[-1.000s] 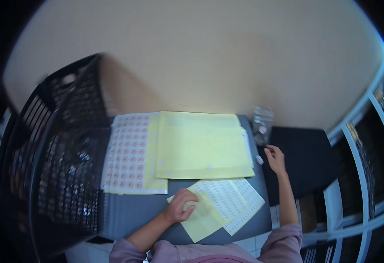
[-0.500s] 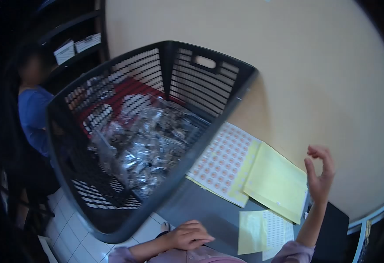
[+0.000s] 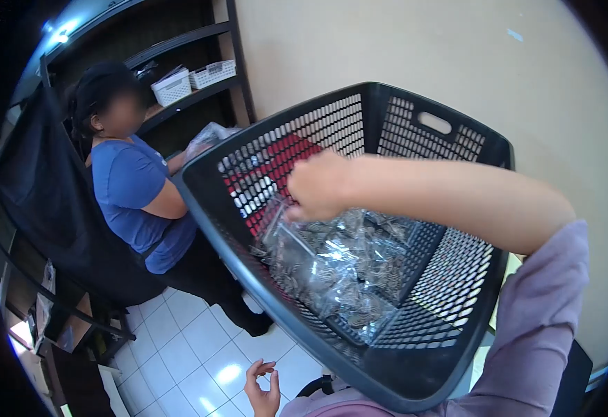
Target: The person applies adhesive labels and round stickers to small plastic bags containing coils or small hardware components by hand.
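My right hand [image 3: 318,186] reaches over the near rim into a black slatted basket [image 3: 387,85]. Its fingers are closed at the top edge of a clear plastic bag [image 3: 297,254], though the fingertips are partly hidden. Several more clear bags [image 3: 359,292] lie piled at the bottom, holding small silvery ring- or coil-like pieces. My left hand [image 3: 263,390] is low at the front, below the basket, with fingers curved and apart and nothing in them.
A person in a blue shirt [image 3: 127,184] stands left of the basket, near another clear bag [image 3: 206,139]. Behind are dark shelves [image 3: 179,48] with white bins [image 3: 172,87]. White tiles [image 3: 179,347] cover the floor. A beige wall [image 3: 456,42] rises at the back right.
My right hand has gone from beside the yellow sheets into the basket. My left hand has moved left and lower. The view has turned left, bringing the person more into sight.
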`<state>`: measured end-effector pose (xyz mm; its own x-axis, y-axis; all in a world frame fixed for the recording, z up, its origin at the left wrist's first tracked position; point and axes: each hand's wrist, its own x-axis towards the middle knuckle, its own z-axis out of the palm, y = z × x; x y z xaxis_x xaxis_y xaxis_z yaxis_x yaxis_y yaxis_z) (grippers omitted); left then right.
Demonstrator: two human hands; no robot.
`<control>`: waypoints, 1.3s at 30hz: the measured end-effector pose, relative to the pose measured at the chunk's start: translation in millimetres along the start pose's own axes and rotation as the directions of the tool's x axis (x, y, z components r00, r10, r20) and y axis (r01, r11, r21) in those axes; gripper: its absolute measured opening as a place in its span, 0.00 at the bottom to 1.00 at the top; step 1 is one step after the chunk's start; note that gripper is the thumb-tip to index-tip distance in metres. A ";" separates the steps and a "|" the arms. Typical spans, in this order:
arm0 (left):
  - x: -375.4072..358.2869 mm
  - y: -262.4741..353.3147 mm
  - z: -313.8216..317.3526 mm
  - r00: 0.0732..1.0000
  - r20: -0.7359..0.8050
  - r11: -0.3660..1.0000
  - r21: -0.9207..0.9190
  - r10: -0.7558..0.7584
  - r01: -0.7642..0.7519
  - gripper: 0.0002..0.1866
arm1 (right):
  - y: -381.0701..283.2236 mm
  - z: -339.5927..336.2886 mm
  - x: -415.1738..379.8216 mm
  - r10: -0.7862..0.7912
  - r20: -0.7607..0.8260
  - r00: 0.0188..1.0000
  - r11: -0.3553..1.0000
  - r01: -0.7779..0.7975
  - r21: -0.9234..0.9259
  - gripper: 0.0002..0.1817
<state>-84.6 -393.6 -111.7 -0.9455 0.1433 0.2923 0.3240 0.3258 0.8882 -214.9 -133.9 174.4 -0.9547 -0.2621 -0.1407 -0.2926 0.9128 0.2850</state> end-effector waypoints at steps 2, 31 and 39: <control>7.6 0.8 -7.2 0.999 0.033 1.000 -0.023 0.017 -0.016 0.18 | -8.7 36.5 23.6 -0.095 0.108 0.990 0.992 0.103 -0.069 0.28; -32.7 80.5 136.0 0.089 0.962 0.837 -0.267 0.256 0.478 0.14 | 71.0 51.0 -328.0 0.557 -0.815 -0.159 0.829 0.165 0.534 0.05; -39.9 202.3 241.8 0.259 0.705 0.602 -0.703 0.660 0.379 0.20 | -5.9 191.3 -429.2 0.948 -0.309 -0.073 0.316 0.295 0.902 0.03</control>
<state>26.5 -107.4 -29.4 -0.0080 0.9112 0.4120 -0.1862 -0.4061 0.8946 206.9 33.1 51.7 -0.2241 0.7882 0.5732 -0.3256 0.4938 -0.8063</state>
